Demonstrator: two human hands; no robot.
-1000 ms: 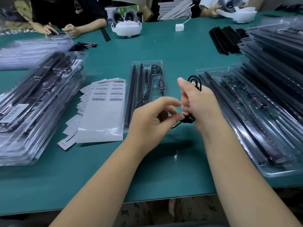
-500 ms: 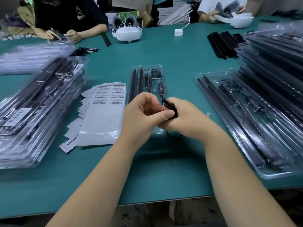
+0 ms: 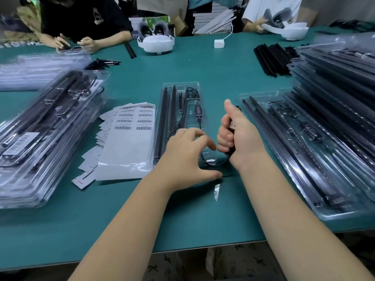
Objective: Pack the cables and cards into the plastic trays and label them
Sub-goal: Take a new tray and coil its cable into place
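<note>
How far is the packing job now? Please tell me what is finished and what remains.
Done: a labelled stack of packed trays lies at the left. In hand: the right hand grips a black cable beside the open middle tray, which already holds rods; the left hand rests on its near end. Left: the barcode labels and the tray pile on the right.

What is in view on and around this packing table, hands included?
open tray: one, clear, table centre, holds black strips and a cable.
label sheets: a pile, white, left of the open tray.
packed trays: one stack, clear, far left.
tray stack: one, clear, right.
loose strips: a bunch, black, far right.
headsets: two, white, far edge.
adapter: one, white, far centre.
table: one, teal.
left hand: empty, over the tray's near end.
right hand: grips a coiled black cable.
</note>
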